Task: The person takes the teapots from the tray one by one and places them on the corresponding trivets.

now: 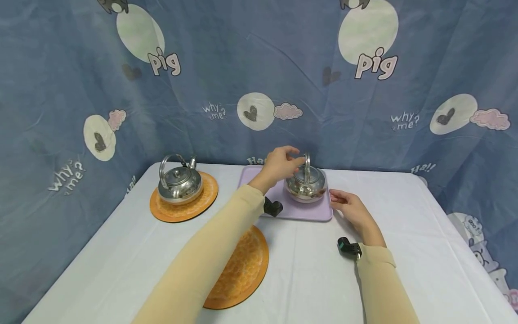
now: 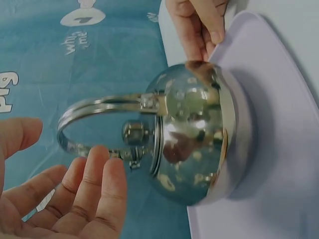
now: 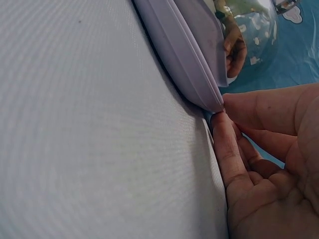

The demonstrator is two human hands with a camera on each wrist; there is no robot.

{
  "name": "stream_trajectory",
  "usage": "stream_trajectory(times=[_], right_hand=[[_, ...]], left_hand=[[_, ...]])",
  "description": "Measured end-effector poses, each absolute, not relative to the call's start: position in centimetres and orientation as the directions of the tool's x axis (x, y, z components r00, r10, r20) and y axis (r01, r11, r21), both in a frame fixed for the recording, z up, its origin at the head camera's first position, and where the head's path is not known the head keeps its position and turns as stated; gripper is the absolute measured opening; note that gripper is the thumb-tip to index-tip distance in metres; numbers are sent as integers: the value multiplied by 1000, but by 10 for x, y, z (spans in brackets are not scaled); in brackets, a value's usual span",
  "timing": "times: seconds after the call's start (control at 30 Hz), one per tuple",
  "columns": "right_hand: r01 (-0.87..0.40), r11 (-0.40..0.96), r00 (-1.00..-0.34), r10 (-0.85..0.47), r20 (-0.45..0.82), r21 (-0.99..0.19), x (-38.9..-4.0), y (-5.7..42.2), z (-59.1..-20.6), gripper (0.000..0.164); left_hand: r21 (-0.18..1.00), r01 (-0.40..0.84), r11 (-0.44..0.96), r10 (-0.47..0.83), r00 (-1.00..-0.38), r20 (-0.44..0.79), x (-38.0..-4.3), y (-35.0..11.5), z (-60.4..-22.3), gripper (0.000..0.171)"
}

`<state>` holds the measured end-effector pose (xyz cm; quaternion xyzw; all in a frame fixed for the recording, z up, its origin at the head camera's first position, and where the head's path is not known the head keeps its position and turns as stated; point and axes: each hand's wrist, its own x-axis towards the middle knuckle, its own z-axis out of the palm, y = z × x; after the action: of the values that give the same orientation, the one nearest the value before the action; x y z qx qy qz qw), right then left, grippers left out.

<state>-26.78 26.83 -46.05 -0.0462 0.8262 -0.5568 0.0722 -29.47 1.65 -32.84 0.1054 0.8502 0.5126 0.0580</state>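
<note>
Head view: the left hand (image 1: 279, 165) (fingers parted, holding nothing) is beside the handle (image 1: 307, 167) of a kettle (image 1: 306, 191) standing on a lilac tray (image 1: 311, 213), which the right hand (image 1: 353, 209) pinches between thumb and forefinger.

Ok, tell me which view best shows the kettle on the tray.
The left wrist view: the kettle is large there, its handle and lid knob in close-up. The head view shows it small on the tray; the right wrist view catches only part, cut off at the top edge.
</note>
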Motion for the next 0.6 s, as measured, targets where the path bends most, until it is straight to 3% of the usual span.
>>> stream_trajectory(times=[0.6], right_hand=[[18, 379, -986, -147, -79, -925, -271, 269, -461, 55]], left_hand=[[869, 91, 487, 143, -989, 24, -297, 46, -332, 47]])
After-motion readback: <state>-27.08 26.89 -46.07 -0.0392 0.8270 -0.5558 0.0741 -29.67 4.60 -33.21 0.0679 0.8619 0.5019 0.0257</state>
